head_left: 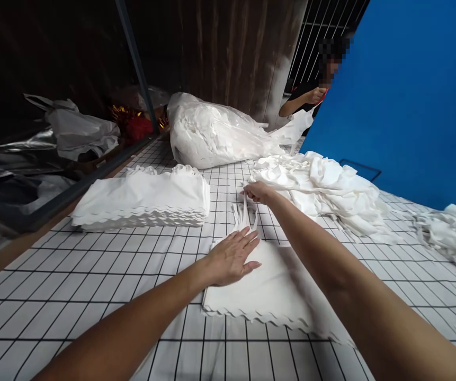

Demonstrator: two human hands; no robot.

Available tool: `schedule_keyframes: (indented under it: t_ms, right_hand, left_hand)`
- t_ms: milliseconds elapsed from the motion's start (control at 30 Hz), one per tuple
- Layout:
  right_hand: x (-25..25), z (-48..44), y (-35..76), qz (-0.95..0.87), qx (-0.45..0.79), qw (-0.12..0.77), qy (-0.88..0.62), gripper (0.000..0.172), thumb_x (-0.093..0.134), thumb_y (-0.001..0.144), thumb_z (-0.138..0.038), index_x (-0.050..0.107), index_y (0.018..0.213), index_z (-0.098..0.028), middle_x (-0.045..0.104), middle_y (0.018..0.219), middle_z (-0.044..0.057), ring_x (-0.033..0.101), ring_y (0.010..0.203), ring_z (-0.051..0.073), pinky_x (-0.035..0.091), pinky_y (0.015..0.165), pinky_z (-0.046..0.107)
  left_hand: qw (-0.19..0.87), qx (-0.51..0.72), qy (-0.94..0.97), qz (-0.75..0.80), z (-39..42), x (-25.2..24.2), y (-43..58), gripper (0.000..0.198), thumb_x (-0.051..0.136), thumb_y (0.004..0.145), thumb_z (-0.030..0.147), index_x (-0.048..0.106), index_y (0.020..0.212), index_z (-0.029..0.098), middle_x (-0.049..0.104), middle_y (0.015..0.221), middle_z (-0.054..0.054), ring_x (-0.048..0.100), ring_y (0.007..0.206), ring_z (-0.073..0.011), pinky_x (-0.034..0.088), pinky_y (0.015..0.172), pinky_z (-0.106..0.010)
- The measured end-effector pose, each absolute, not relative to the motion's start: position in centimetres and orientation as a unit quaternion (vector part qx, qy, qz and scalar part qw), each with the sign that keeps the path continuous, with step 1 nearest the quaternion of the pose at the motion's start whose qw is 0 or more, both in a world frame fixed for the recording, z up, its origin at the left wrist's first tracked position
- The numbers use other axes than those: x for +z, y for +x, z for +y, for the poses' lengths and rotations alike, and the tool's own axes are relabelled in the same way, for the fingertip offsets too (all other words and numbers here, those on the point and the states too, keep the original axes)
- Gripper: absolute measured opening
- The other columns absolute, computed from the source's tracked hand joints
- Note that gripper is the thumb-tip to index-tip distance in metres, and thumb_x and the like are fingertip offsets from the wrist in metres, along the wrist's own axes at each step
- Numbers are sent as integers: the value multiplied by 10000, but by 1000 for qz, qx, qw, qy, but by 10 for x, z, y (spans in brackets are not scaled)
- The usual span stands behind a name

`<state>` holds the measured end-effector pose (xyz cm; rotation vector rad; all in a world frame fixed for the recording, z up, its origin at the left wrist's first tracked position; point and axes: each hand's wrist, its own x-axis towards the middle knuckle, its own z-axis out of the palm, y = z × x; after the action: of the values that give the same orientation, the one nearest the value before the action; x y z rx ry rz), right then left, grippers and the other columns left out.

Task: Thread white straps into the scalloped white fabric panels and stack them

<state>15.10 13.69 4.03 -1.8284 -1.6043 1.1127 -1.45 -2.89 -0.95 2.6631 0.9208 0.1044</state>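
Observation:
A flat stack of white fabric pieces [267,286] with a scalloped edge lies on the table in front of me. My left hand [233,256] rests flat on its left part, fingers spread. Beyond it, my right hand [256,192] pinches a thin white fabric strip [245,211] that runs up from the far edge of the stack. More loose strip ends show just past my left fingertips. My right forearm covers part of the stack's right side.
A thick pile of scalloped white fabric [144,196] sits at the left. Loose crumpled white fabric [331,190] lies to the right, with another heap [454,233] at the far right. A stuffed plastic bag [215,132] stands behind on the gridded tablecloth [124,291]. Another person [307,98] is at the back.

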Motion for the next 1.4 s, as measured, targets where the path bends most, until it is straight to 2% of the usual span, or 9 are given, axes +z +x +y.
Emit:
schedule_keyframes:
  t_ms: [100, 233, 333, 467, 600, 700, 833, 1000, 1400]
  right_hand:
    - [70, 134, 158, -582, 455, 298, -604, 179, 501, 992, -206, 627, 990, -79, 655, 853, 68, 522, 577, 48, 444, 504, 163]
    - [119, 105, 174, -606, 495, 430, -451, 127, 603, 934, -197, 599, 1040, -128, 681, 904, 33, 469, 535, 8, 345, 439, 114]
    - [135, 65, 187, -676, 465, 462, -337, 290, 683, 886, -297, 606, 1124, -149, 701, 983, 40, 612, 675, 50, 411, 497, 128]
    - [104, 12, 196, -793, 346, 363, -347, 288, 542, 960, -336, 643, 1168, -163, 717, 1100, 78, 690, 995, 172, 557, 670, 232]
    - [52, -18, 198, -855, 276, 309, -311, 511, 487, 904, -140, 516, 1406, -233, 566, 1426, 98, 545, 1308, 237, 493, 1053, 456]
    - [33, -28, 199, -870, 277, 300, -275, 734, 491, 843, -90, 323, 1536, -264, 400, 1563, 92, 384, 1441, 250, 384, 1146, 514]
    - [31, -34, 198, -841, 362, 304, -264, 764, 496, 876, -132, 223, 1569, -301, 276, 1626, 63, 249, 1506, 225, 282, 1202, 508]
    - [28, -36, 194, -759, 494, 359, -226, 653, 498, 957, -313, 241, 1555, -364, 225, 1645, 19, 230, 1510, 208, 229, 1230, 477]
    - [25, -41, 192, -778, 463, 341, -254, 582, 435, 1010, -350, 237, 1555, -397, 271, 1629, -8, 271, 1498, 209, 257, 1228, 491]
  left_hand:
    - [165, 26, 930, 327, -28, -9, -14, 729, 180, 1005, 611, 212, 1573, 155, 96, 1660, -50, 1, 1543, -237, 73, 1255, -435]
    - [164, 33, 928, 332, -28, -11, -14, 729, 180, 1004, 615, 219, 1572, 160, 99, 1659, -45, -8, 1543, -227, 67, 1260, -429]
    - [160, 51, 930, 328, -28, -14, -14, 700, 224, 1012, 590, 278, 1553, 150, 157, 1651, -61, 35, 1542, -231, 83, 1265, -428]
    - [163, 165, 919, 320, -27, -11, -13, 527, 354, 1023, 466, 509, 1411, 144, 387, 1569, -99, 211, 1513, -256, 214, 1243, -466]
    - [253, 348, 838, 336, -26, 2, -14, 337, 516, 967, 358, 642, 1219, 172, 622, 1326, -117, 535, 1291, -246, 445, 1098, -449]
    - [398, 365, 761, 359, -25, 10, -16, 294, 621, 904, 370, 684, 1108, 168, 698, 1173, -105, 647, 1110, -227, 522, 984, -402]
    - [504, 343, 700, 372, -26, 11, -16, 309, 704, 834, 347, 699, 1069, 147, 731, 1085, -107, 681, 985, -202, 534, 889, -349]
    - [456, 342, 686, 452, -29, 12, -12, 326, 768, 735, 284, 699, 1017, 135, 712, 898, -57, 610, 725, -130, 494, 658, -255]
    - [468, 363, 679, 435, -31, 11, -11, 210, 690, 811, 334, 745, 853, 136, 730, 811, -54, 617, 700, -144, 469, 657, -267]
